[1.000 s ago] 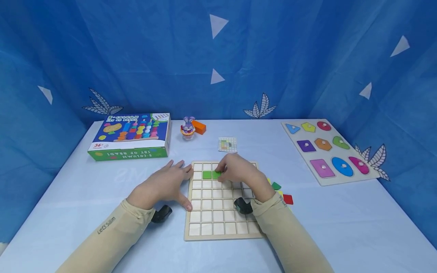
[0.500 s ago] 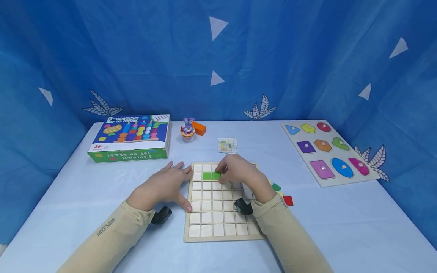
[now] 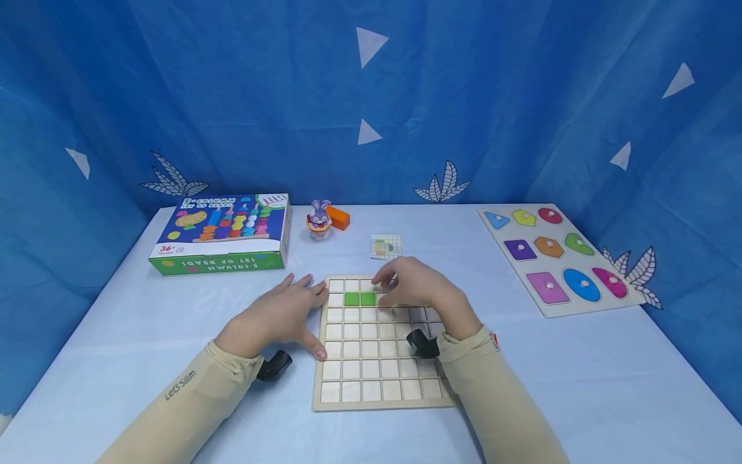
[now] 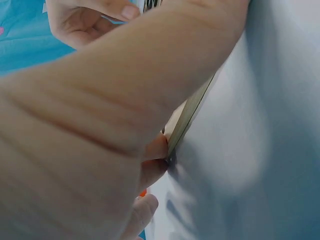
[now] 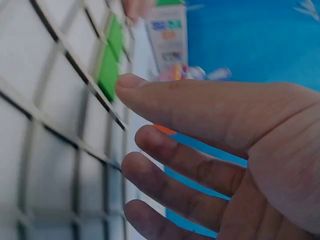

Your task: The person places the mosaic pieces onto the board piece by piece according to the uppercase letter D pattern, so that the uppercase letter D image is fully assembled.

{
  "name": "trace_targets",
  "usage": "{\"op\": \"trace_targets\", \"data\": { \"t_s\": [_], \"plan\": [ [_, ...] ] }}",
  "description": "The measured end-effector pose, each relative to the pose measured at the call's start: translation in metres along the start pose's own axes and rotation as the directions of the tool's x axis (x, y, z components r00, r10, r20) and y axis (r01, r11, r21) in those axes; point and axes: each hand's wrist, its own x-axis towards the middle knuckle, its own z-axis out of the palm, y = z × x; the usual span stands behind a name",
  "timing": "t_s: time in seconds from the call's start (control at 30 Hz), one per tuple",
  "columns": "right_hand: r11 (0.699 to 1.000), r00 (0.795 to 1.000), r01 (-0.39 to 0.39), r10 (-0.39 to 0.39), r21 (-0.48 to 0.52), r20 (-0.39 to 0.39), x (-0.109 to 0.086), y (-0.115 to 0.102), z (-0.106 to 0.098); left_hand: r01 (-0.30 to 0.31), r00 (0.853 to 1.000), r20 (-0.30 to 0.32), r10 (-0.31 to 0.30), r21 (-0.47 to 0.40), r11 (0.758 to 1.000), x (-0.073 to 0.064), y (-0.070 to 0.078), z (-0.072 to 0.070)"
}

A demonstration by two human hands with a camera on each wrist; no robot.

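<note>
A wooden grid board (image 3: 351, 350) lies flat in front of me, with two green square tiles (image 3: 360, 299) side by side in its second row from the far edge. My left hand (image 3: 278, 319) rests at the board's left edge with fingers spread, thumb and fingertips touching the frame. Just right of the tiles is my right hand (image 3: 416, 283); nothing sits between its thumb and fingers. In the right wrist view its thumb (image 5: 175, 102) is close to the nearer green tile (image 5: 107, 72), and its fingers are loosely bent.
Behind the board lies a small pattern card (image 3: 386, 247). At the back stand a bead-set box (image 3: 220, 235), a rabbit toy (image 3: 319, 219) and an orange block (image 3: 338, 218). A shape puzzle board (image 3: 556, 258) lies on the right. A bit of red (image 3: 495, 341) shows beside my right sleeve.
My right hand has let go of the right green tile and shifted slightly right, its thumb and fingers parting. The right sleeve now covers most of the loose tiles. My left hand has stayed put.
</note>
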Motion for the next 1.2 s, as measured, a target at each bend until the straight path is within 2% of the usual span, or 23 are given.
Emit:
{"op": "trace_targets", "data": {
  "t_s": [0.13, 0.3, 0.57, 0.87, 1.2],
  "plan": [
    [0.999, 1.000, -0.010, 0.010, 0.041, -0.001, -0.010, 0.011, -0.019, 0.002, 1.000, 0.001, -0.002, -0.002, 1.000, -0.001, 0.000, 0.000],
    [0.997, 0.998, -0.067, 0.067, 0.039, 0.004, -0.025, 0.029, -0.041, -0.002, 1.000, -0.004, 0.002, -0.003, 1.000, -0.002, 0.000, -0.001],
    [0.990, 0.992, -0.125, 0.123, 0.073, 0.029, -0.046, 0.058, -0.063, -0.006, 1.000, -0.008, 0.006, -0.008, 1.000, -0.002, -0.001, -0.001],
    [0.961, 0.961, -0.269, 0.263, 0.062, 0.086, -0.058, 0.080, -0.069, -0.008, 1.000, -0.007, 0.008, -0.014, 1.000, -0.002, -0.001, 0.001],
    [0.943, 0.936, -0.322, 0.304, 0.083, 0.175, -0.055, 0.095, -0.060, -0.003, 1.000, -0.009, 0.003, -0.015, 1.000, 0.000, -0.002, 0.001]
  ]
}}
